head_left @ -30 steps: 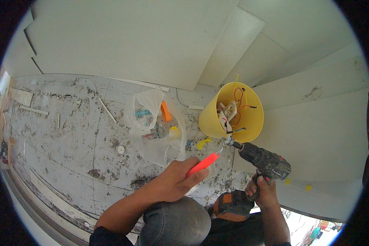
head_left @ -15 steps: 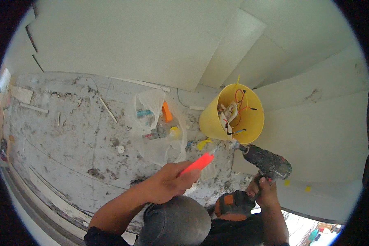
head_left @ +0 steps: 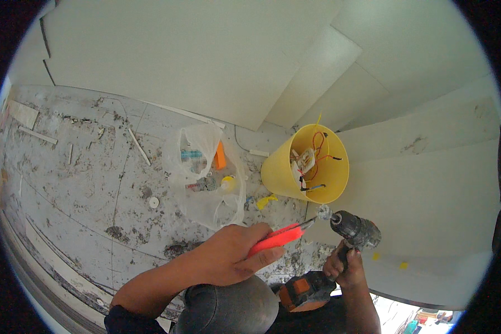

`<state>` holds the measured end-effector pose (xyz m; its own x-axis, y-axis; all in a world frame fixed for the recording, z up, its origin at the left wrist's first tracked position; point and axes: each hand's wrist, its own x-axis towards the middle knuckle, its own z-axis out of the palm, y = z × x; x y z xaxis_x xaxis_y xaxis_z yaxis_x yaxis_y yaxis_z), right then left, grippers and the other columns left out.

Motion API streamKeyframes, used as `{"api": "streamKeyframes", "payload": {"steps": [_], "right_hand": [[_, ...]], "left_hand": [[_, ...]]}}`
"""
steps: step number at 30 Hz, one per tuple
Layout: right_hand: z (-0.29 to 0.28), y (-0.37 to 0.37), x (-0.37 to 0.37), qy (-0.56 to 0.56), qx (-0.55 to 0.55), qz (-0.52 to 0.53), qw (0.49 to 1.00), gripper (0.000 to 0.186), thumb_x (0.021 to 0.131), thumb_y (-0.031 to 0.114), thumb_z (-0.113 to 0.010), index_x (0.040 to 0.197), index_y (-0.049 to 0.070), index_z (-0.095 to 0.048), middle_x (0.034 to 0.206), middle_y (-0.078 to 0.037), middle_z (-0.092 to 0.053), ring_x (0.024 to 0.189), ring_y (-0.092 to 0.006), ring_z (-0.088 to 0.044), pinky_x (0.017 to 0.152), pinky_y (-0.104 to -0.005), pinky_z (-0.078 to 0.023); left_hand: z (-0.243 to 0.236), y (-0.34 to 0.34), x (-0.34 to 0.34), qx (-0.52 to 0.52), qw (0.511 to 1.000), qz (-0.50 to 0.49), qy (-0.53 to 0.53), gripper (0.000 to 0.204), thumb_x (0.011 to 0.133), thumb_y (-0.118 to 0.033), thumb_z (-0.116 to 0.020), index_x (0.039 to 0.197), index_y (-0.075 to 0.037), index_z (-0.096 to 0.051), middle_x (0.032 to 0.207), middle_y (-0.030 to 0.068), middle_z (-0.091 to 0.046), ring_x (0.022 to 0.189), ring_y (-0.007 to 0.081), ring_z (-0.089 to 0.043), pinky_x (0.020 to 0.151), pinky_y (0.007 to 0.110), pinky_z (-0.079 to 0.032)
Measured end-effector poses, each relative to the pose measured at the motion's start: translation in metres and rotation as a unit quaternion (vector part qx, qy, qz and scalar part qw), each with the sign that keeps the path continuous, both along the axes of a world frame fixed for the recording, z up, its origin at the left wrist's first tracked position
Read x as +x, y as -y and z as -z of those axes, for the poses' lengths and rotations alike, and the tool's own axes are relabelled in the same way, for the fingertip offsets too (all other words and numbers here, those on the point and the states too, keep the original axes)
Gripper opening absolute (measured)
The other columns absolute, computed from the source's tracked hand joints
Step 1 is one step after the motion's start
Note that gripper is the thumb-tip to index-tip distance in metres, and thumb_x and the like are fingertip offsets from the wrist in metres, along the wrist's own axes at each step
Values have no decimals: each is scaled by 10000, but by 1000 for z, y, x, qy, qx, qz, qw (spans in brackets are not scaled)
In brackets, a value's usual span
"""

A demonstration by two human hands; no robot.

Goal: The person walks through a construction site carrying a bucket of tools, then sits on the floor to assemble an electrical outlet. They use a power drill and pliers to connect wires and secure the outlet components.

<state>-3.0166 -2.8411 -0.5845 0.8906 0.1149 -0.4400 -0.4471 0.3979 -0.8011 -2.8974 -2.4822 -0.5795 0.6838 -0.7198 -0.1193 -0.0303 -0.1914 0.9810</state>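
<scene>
My left hand (head_left: 236,253) is closed around a tool with bright red handles, pliers (head_left: 278,239) by their look, with slim dark metal tips. My right hand (head_left: 344,270) grips a dusty dark cordless drill (head_left: 359,229) by its handle, index finger near the trigger. The drill's black and orange battery (head_left: 306,290) shows below that hand. A pale, dusty bit (head_left: 324,212) sticks out of the chuck toward the left. The tips of the pliers are close to this bit; whether they touch cannot be made out.
A yellow bucket (head_left: 275,172) holding wires and white pieces stands just beyond the drill. Left of it lies a clear plastic bag (head_left: 178,183) with bottles and an orange item. White panels (head_left: 167,50) rise behind. Scraps and dirt are scattered over the grey floor (head_left: 89,183).
The drill has tilted and come slightly left and lower. The red-handled tool has moved right and down, bringing its tips nearer the bit. The view has shifted a little.
</scene>
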Motion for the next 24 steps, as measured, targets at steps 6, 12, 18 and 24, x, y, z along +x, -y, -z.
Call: {"api": "streamKeyframes", "payload": {"steps": [6,12,18,24], "right_hand": [[10,10,-2,14,23,-30,999,391,1006,472,-672,1186,127,-635,671,1,-505,602,-192,-511,604,-396,-443],[7,10,-4,-13,26,-26,999,396,994,485,-686,1162,132,-622,666,-1,-513,596,-180,-505,572,-375,-418],[3,13,-12,1,-27,18,999,431,971,491,-715,1138,127,-557,698,-16,-524,585,-186,-502,545,-364,-409],[5,-7,3,-31,-219,52,974,304,1017,302,-688,1123,70,-520,724,-56,-554,631,-208,-569,567,-377,-491]], "left_hand": [[-1,1,1,-5,1000,-2,27,506,1060,-509,-513,1069,-6,-570,768,230,-648,757,464,-666,674,521,-506],[8,-2,5,14,998,23,62,464,1044,-490,-553,1071,-28,-570,773,240,-654,731,485,-653,655,552,-493],[30,0,7,106,956,-273,16,401,1021,-421,-605,1066,-22,-588,823,234,-674,769,470,-672,675,532,-517],[161,-60,-51,337,913,-198,120,355,974,-393,-660,1008,-45,-601,730,211,-671,697,458,-675,666,534,-543]]}}
